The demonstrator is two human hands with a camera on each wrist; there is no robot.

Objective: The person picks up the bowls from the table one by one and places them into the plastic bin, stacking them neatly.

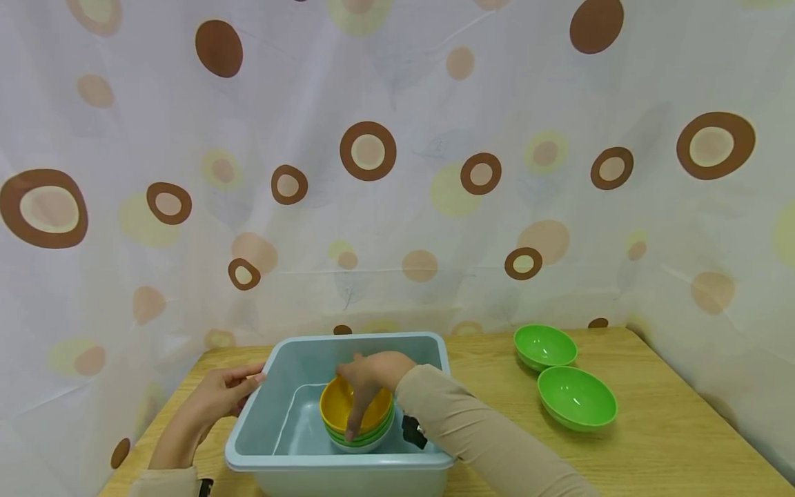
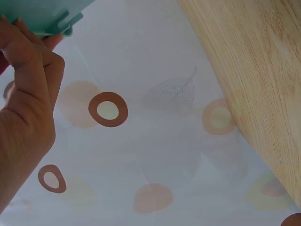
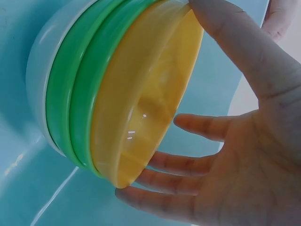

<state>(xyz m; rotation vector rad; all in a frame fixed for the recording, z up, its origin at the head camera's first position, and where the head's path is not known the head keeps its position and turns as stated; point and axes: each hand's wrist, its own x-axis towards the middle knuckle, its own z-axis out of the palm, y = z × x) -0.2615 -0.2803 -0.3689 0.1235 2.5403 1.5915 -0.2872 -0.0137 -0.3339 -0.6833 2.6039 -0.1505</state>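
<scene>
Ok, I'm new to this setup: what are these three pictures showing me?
There is no robot: a person works bare-handed. The wide picture comes from a head camera; the others come from cameras on each wrist. On the wooden table stand a pale blue tub and, to its right, two green bowls. The left hand grips the tub's rim. Inside is a nested stack: a white bowl at the bottom, two more green bowls, then a yellow bowl on top. The right hand spans the yellow bowl, thumb and fingers at opposite sides of its rim.
</scene>
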